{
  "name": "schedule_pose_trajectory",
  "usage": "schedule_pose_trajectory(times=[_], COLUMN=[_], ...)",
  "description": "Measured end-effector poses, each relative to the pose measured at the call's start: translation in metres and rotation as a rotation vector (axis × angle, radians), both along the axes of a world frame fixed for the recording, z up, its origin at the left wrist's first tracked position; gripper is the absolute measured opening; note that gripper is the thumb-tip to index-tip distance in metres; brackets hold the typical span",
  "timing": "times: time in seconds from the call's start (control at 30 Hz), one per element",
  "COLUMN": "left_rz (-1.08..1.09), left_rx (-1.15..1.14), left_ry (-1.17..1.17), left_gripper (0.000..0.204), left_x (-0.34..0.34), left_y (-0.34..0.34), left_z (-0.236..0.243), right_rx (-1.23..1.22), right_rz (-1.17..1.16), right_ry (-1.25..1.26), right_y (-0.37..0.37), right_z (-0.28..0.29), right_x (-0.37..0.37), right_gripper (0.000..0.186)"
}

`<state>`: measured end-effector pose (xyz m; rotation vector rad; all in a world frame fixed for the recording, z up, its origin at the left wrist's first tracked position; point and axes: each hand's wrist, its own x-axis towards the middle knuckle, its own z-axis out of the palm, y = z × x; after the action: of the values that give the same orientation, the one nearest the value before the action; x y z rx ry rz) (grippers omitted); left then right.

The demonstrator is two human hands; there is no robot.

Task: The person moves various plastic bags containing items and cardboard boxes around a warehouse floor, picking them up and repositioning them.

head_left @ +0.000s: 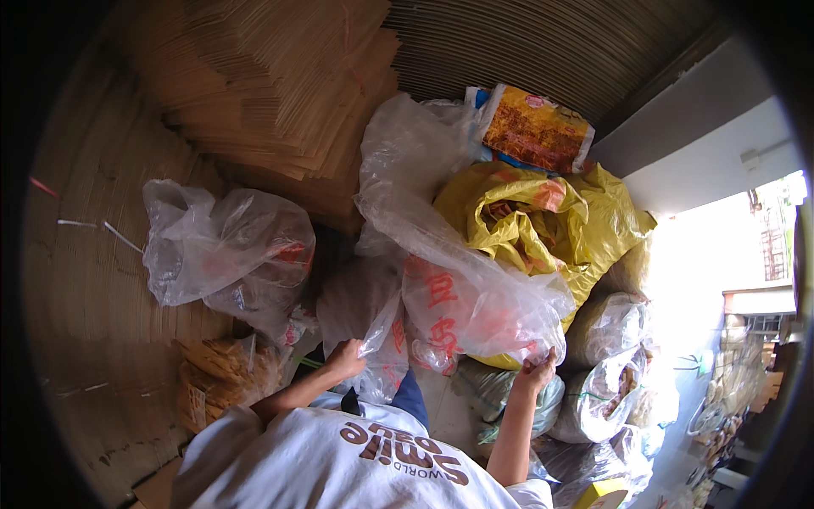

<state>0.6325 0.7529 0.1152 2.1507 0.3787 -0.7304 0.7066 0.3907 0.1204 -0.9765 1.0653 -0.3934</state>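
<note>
- A large clear plastic bag point(492, 297) with red markings is being held stretched out in front of the body, its lower edge being pinched by the right hand point(540, 371).
- Clear film point(381, 343) is being pinched by the left hand point(346, 360); whether it belongs to the same bag cannot be told.
- A yellow sack point(619, 212) is being partly covered by the large bag.
- Another clear bag point(233, 242) is being backed by stacked cardboard point(271, 93) on the left.

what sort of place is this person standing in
Probably a storeroom or a sorting area for packaging: tall stacks of flat brown cardboard sheets, a big crumpled yellow plastic sack and a pile of bulging clear plastic bags crowd around the person.
</note>
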Motion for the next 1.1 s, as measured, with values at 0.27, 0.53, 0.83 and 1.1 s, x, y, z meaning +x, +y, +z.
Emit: schedule_pose_trajectory(times=[0.27,0.53,0.83,1.1], left_rz=[0.478,0.408,0.218,0.513], left_rx=[-0.136,0.312,0.387,0.062], left_ry=[0.072,-0.671,-0.434,-0.205], left_gripper=[0.023,0.058,0.073,0.077], left_x=[0.175,0.144,-0.072,-0.17], left_y=[0.125,0.204,0.145,0.156], left_z=[-0.087,-0.099,-0.066,-0.166], right_rx=[0.096,-0.005,-0.159,-0.203], right_rz=[-0.008,0.337,0.739,0.885], right_ry=[-0.137,-0.053,-0.185,-0.646], right_y=[0.033,0.09,0.123,0.114], right_z=[-0.011,-0.005,0.062,0.189], right_x=[0.0,-0.013,0.013,0.06], right_gripper=[0.018,0.014,0.014,0.018])
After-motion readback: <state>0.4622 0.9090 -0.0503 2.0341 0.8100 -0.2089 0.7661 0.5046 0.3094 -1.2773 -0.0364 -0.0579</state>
